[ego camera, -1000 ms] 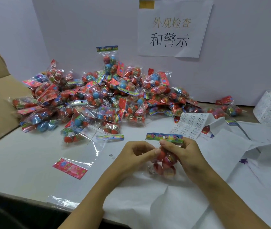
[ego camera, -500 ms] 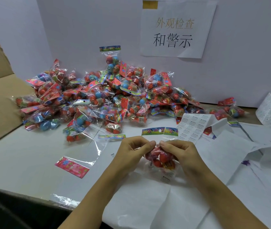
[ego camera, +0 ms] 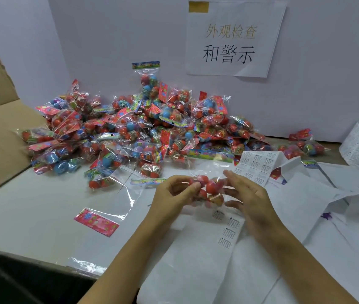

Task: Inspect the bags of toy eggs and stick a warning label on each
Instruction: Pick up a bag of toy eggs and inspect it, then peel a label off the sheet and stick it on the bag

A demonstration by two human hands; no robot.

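Leftmost, one empty red-headed bag (ego camera: 96,222) lies flat on the white table (ego camera: 20,207), before a heap of egg bags (ego camera: 143,130) too many to count. Two hands meet at centre: the left hand (ego camera: 169,196) pinches one bag of red toy eggs (ego camera: 209,190), the right hand (ego camera: 248,200) spread against it with straight fingers. One label sheet (ego camera: 257,166) lies beyond.

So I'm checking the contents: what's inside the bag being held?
Inside the clear bag are several red toy eggs, one with a yellowish band. The left hand and right hand cover its sides, so an exact count isn't possible.
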